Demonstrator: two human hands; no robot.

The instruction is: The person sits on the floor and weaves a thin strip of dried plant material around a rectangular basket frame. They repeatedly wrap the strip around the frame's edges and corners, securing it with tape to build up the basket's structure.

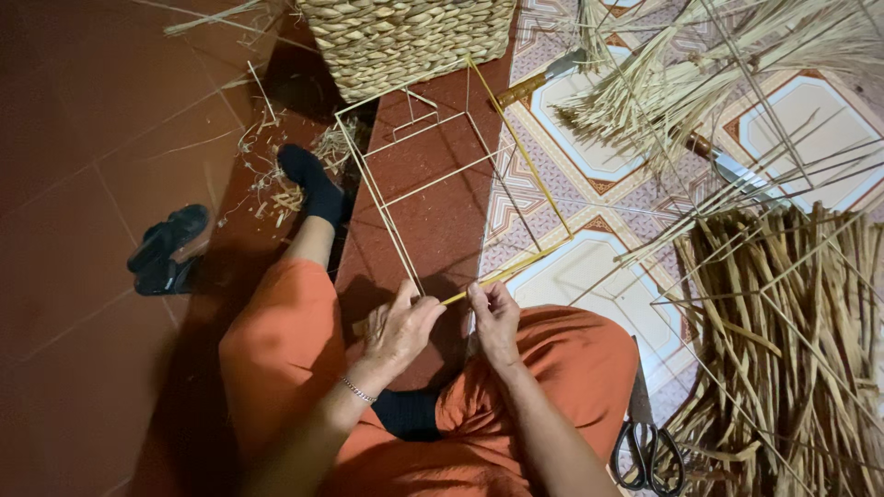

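A large heap of dried straw stalks (pixel 792 350) fills the right side of the frame, with a looser bundle (pixel 700 74) at the upper right; a woven basket (pixel 405 37) sits at the top centre on the red tiled floor (pixel 92 138); in the middle stands a box-shaped wire frame (pixel 451 175), its near corner low in the centre, between the person's orange-clad knees; the left hand (pixel 398 327) pinches that corner's wire, fingers closed on it; the right hand (pixel 495 317), just beside it, grips a yellowish straw strand (pixel 502 273) laid along the frame's lower bar; black sandals (pixel 166 248) lie at the left; scissors (pixel 646 442) rest at the lower right, near the straw.
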